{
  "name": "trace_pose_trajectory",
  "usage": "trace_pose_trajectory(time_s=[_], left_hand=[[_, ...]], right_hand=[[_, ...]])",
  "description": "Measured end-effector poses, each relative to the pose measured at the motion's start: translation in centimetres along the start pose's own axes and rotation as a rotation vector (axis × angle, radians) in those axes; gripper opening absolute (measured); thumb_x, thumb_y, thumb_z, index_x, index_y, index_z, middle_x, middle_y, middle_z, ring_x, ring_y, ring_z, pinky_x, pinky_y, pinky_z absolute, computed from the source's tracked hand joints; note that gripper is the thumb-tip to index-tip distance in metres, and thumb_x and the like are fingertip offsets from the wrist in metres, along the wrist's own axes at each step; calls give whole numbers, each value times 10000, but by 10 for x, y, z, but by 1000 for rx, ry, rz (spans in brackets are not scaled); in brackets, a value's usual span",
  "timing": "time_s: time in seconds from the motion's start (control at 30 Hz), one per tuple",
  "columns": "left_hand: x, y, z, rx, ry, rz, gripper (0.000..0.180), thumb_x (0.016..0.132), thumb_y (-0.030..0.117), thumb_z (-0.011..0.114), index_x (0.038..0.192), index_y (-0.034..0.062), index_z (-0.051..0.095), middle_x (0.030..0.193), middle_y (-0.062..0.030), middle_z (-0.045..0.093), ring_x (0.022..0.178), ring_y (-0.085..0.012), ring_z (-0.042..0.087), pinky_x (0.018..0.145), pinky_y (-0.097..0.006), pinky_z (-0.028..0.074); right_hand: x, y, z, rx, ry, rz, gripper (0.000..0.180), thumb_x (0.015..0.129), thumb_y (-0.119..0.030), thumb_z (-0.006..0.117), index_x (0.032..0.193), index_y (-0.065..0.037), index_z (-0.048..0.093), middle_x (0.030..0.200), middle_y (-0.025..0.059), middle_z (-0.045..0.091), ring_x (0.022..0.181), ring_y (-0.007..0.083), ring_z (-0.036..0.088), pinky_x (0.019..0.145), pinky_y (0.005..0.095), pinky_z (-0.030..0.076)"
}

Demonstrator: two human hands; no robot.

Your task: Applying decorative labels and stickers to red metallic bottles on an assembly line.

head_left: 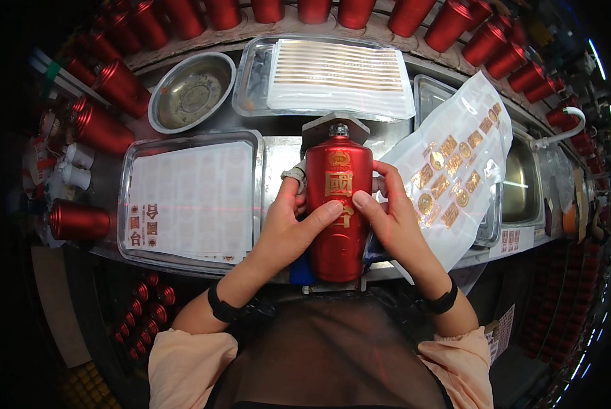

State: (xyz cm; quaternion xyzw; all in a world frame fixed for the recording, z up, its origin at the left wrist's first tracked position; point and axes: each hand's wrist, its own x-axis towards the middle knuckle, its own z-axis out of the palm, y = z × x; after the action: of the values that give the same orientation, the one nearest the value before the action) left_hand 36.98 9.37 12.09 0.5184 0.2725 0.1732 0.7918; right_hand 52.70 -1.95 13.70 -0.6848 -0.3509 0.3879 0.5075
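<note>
A red metallic bottle (338, 249) lies front up on a small metal stand (356, 127), its clear neck pointing away from me. Gold characters and a round gold emblem run down its front. My left hand (285, 218) grips the bottle's left side, thumb flat on the lower gold character. From the right, my right hand (397, 218) holds it too, its thumb tip at that character's upper right edge. Light coverings show on some fingers of both hands. The fingers behind the bottle are partly hidden.
To the left, a metal tray (259, 198) holds a translucent transfer sheet (196, 204). A round metal bowl (230, 71) and a tray (240, 95) with striped sheets stand behind. Another gold-printed sheet (455, 170) spreads at right, before a sink (523, 180). Red bottles (312, 10) line the far side.
</note>
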Motion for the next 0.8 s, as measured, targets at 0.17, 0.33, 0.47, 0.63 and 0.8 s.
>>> trace_pose_trajectory(time_s=[0.17, 0.33, 0.47, 0.63, 0.8], left_hand=[[2, 1, 3, -7, 10, 3, 700, 897, 234, 730, 1426, 4, 332, 1250, -157, 585, 1127, -195, 603, 931, -322, 516], [4, 2, -2, -15, 4, 35, 690, 910, 228, 719, 1429, -1, 326, 1268, -165, 575, 1153, -203, 593, 953, -331, 507], [12, 3, -5, -90, 30, 90, 631, 934, 218, 695, 1405, -8, 341, 1267, -169, 579, 1166, -201, 589, 965, -331, 503], [18, 9, -4, -80, 1, 38, 559, 953, 217, 671, 1365, -10, 371, 1243, -170, 596, 1144, -187, 603, 951, -309, 510], [18, 7, -4, -91, 11, 69, 518, 956, 229, 670, 1331, -6, 401, 1238, -173, 600, 1135, -181, 606, 938, -301, 517]], right_hand=[[4, 8, 0, -25, 55, -75, 530, 972, -297, 613, 1365, -5, 410, 1038, 142, 633, 932, 186, 656, 788, 302, 519], [6, 8, -4, -69, 49, -59, 555, 973, -329, 611, 1372, 1, 413, 1039, 131, 625, 908, 179, 646, 768, 298, 512], [11, -6, -4, -98, 89, -85, 618, 944, -366, 652, 1378, 12, 428, 1055, 129, 595, 902, 170, 623, 733, 305, 505], [19, 2, 0, -179, 89, -107, 643, 927, -386, 667, 1371, 13, 427, 1156, 184, 568, 963, 207, 620, 751, 308, 509], [23, 6, -2, -217, 98, -195, 642, 922, -390, 673, 1360, 12, 431, 1215, 218, 554, 1021, 238, 612, 774, 314, 512]])
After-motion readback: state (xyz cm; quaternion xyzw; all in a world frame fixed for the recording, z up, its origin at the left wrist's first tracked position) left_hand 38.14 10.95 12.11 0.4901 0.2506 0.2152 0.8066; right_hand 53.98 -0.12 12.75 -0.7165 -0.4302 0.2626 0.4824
